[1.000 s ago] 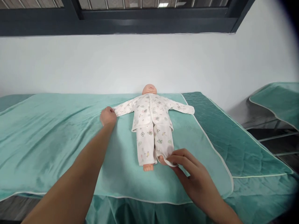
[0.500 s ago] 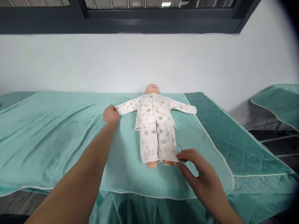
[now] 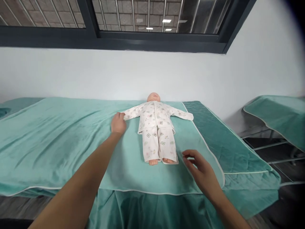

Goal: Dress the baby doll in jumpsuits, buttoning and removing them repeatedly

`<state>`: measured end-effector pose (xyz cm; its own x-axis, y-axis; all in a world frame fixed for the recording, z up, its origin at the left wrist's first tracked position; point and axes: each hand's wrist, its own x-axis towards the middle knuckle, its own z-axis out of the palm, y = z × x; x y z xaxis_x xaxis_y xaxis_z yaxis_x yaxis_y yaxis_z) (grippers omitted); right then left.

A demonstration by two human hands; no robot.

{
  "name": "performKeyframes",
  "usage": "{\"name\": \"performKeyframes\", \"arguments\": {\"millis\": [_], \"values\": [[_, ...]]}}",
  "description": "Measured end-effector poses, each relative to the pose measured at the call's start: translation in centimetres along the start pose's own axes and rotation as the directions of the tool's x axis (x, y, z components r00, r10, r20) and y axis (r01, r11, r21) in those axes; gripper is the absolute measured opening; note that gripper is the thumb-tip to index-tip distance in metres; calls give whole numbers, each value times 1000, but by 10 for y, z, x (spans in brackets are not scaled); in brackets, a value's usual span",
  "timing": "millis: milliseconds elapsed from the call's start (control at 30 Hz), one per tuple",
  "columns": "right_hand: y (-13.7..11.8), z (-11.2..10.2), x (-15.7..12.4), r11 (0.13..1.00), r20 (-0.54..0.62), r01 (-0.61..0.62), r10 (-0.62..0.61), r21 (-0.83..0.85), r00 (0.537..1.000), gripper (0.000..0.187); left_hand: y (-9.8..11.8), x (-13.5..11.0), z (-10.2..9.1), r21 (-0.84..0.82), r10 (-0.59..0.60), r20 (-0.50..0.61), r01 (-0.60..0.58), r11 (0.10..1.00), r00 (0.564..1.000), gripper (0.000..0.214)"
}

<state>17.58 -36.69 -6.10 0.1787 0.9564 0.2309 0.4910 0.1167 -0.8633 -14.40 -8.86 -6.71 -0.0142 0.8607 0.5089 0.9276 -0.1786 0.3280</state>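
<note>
A baby doll (image 3: 156, 127) in white printed pyjamas lies on its back on a light green blanket (image 3: 71, 140), arms spread, head toward the wall. My left hand (image 3: 118, 123) is closed around the cuff of the doll's sleeve on the left. My right hand (image 3: 199, 165) hovers just right of the doll's trouser leg, fingers loosely curled and apart, holding nothing. Both bare feet of the doll show below the trouser hems.
The blanket covers a table draped in darker quilted green cloth (image 3: 221, 133), set against a white wall under a dark-framed window (image 3: 152, 28). Another green-covered table (image 3: 278, 117) stands to the right, across a gap of dark floor.
My right hand has let go of the trouser hem and drawn back to the right. My left hand stays on the sleeve cuff. The camera has tilted up, showing more window.
</note>
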Motion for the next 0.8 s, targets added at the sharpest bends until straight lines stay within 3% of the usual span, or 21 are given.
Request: {"name": "performKeyframes", "arguments": {"millis": [167,267,333,567,800], "values": [[14,21,65,987,-190,147,-157,-68,969,32,26,-40,-12,-27,252,124,-251,968,960,42],[28,40,101,947,-214,259,-298,-190,931,42,42,-69,-21,-117,379,167,-364,924,910,38],[37,49,115,927,-194,274,-327,-258,925,43,51,-83,-25,-202,439,174,-405,892,881,32],[51,54,118,935,-191,227,-284,-273,940,29,63,-93,-21,-141,389,157,-369,919,908,10],[52,55,120,953,-220,185,-240,-240,946,19,61,-95,-15,-114,368,97,-357,927,925,6]]}}
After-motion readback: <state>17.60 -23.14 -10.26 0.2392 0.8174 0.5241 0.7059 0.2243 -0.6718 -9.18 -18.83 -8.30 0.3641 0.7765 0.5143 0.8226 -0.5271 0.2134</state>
